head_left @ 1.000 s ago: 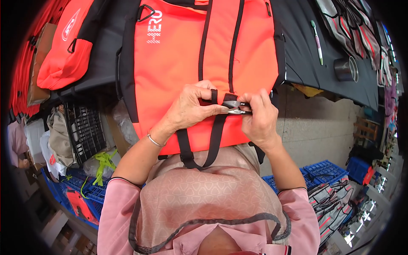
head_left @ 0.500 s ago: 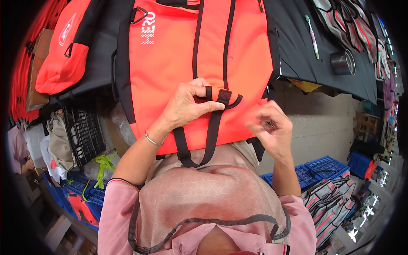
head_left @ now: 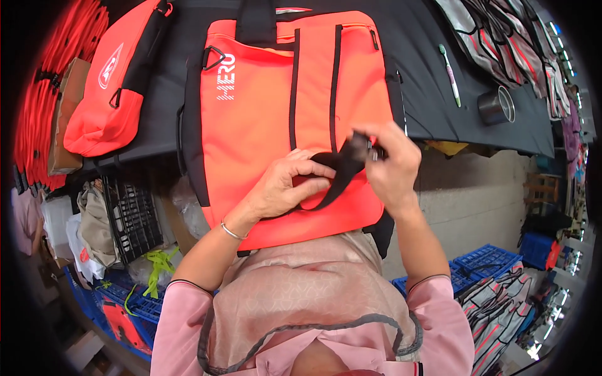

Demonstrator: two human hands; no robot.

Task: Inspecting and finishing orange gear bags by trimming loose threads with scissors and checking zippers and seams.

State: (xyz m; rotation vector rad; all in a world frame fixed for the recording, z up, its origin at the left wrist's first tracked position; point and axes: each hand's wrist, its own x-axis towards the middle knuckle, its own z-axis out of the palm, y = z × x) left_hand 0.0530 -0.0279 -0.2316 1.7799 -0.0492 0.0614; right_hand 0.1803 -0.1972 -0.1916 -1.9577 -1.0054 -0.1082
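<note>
A bright orange-red backpack [head_left: 251,131] with black sides lies in front of me, its bottom end reaching my lap. A broad orange strap with black edging [head_left: 315,88] runs down its middle. My left hand [head_left: 288,185] is closed near the lower end of that strap, thumb and fingers pinching black webbing [head_left: 338,187]. My right hand [head_left: 394,164], to the right, is closed on the webbing's raised end, where a small black piece is blurred by motion. Between the hands the webbing hangs in a loop.
A second orange bag [head_left: 103,119] lies left on the black-covered table [head_left: 169,62]. To the right are a toothbrush [head_left: 450,78], a metal cup [head_left: 495,106] and grey striped pieces [head_left: 495,44]. Below stand a black crate [head_left: 135,219] and blue crates [head_left: 486,260].
My right hand, apart from the webbing before, now grips its end and draws it up to the right. My left hand still pinches near the strap's end. The view has shifted a little.
</note>
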